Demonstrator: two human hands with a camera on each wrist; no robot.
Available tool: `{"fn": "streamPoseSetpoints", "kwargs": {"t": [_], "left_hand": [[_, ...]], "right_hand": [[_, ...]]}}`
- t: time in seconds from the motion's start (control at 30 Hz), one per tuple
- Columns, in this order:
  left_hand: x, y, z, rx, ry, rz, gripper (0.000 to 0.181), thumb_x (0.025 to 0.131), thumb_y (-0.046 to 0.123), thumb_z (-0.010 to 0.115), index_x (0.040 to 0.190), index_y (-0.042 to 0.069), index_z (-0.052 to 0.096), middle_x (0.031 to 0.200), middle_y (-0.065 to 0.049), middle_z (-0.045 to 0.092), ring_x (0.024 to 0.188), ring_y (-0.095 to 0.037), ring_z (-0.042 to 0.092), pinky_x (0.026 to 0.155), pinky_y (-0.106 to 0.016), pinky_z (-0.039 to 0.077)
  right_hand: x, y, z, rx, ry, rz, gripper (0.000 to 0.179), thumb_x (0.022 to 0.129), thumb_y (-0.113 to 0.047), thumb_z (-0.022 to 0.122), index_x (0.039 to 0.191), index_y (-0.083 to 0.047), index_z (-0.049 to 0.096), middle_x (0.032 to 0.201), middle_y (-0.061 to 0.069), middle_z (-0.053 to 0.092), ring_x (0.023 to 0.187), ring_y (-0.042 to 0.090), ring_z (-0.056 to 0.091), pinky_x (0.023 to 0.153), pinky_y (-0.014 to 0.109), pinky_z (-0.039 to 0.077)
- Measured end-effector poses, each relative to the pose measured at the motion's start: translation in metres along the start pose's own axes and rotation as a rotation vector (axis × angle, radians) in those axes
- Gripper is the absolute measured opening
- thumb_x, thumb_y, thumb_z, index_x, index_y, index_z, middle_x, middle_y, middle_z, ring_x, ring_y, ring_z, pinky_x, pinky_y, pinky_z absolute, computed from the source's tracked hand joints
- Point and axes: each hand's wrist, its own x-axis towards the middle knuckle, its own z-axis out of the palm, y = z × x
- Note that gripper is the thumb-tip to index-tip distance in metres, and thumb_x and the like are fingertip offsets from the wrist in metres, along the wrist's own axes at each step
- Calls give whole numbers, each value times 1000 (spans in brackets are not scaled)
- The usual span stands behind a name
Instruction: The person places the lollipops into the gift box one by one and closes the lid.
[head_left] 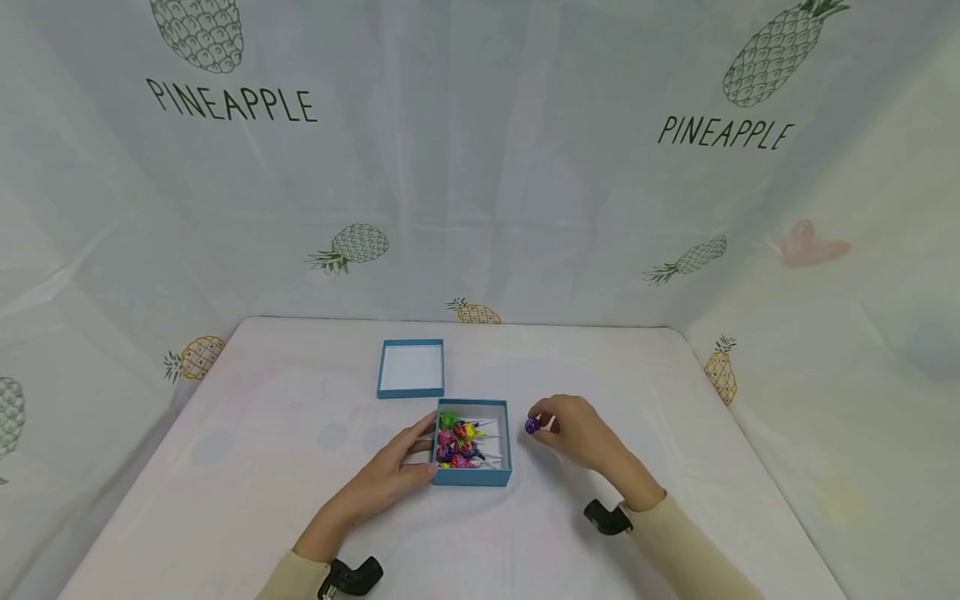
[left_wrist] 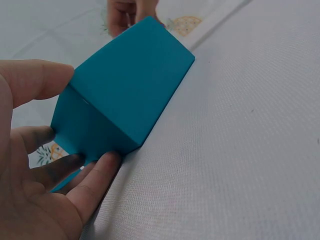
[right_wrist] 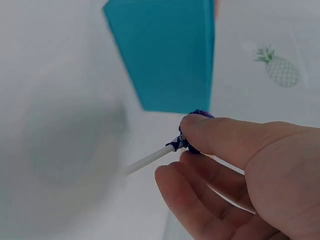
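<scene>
A blue open box [head_left: 472, 477] stands on the table, holding several lollipops [head_left: 459, 442] in bright wrappers, their white sticks toward the right. My left hand [head_left: 390, 473] rests against the box's left side; in the left wrist view its straight fingertips [left_wrist: 107, 162] touch the blue wall. To the right of the box my right hand [head_left: 573, 432] pinches a purple-wrapped lollipop [head_left: 532, 426] by its head. Its white stick [right_wrist: 147, 161] points away from the fingers in the right wrist view.
Behind the box lies a blue-edged lid [head_left: 411, 367], its white inside facing up. A pale cloth covers the table [head_left: 262, 433]. A curtain [head_left: 487, 167] printed with pineapples hangs around the back and sides.
</scene>
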Motion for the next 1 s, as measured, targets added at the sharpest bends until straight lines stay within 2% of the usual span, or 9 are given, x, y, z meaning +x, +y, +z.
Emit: {"fn": "streamPoseSetpoints", "kwargs": {"t": [0.2, 0.47, 0.7, 0.87, 1.0], "left_hand": [[-1, 1, 0, 3, 10, -3, 80, 105, 29, 69, 171, 31, 23, 169, -14, 35, 153, -37, 40, 115, -48, 47], [-1, 2, 0, -14, 8, -13, 79, 105, 31, 68, 170, 31, 24, 170, -14, 34, 153, -40, 40, 115, -54, 47], [-2, 1, 0, -23, 1, -8, 79, 105, 30, 69, 170, 31, 24, 169, -15, 34, 153, -40, 40, 114, -53, 48], [-2, 1, 0, -25, -7, -5, 79, 105, 30, 68, 170, 32, 24, 170, -16, 33, 152, -40, 40, 113, -52, 49], [-2, 1, -1, -32, -15, 3, 79, 106, 30, 68, 171, 31, 23, 169, -16, 33, 152, -40, 41, 113, -51, 50]], "right_hand": [[11, -29, -12, 8, -3, -131, 20, 91, -9, 85, 110, -10, 79, 96, -4, 74, 81, 11, 65, 69, 21, 55], [24, -63, -13, 27, -40, -230, 26, 90, -9, 86, 116, -10, 79, 101, -4, 75, 81, 8, 63, 70, 21, 57], [29, -72, 0, 30, -99, -264, 28, 91, -9, 85, 118, -11, 78, 101, -4, 73, 80, 5, 61, 70, 19, 55], [31, -71, 11, 36, -166, -273, 28, 91, -8, 85, 118, -9, 78, 105, -3, 74, 83, 12, 67, 72, 19, 56], [32, -72, 16, 51, -198, -307, 28, 92, -8, 84, 119, -8, 78, 113, 0, 76, 93, 15, 70, 78, 22, 59]]}}
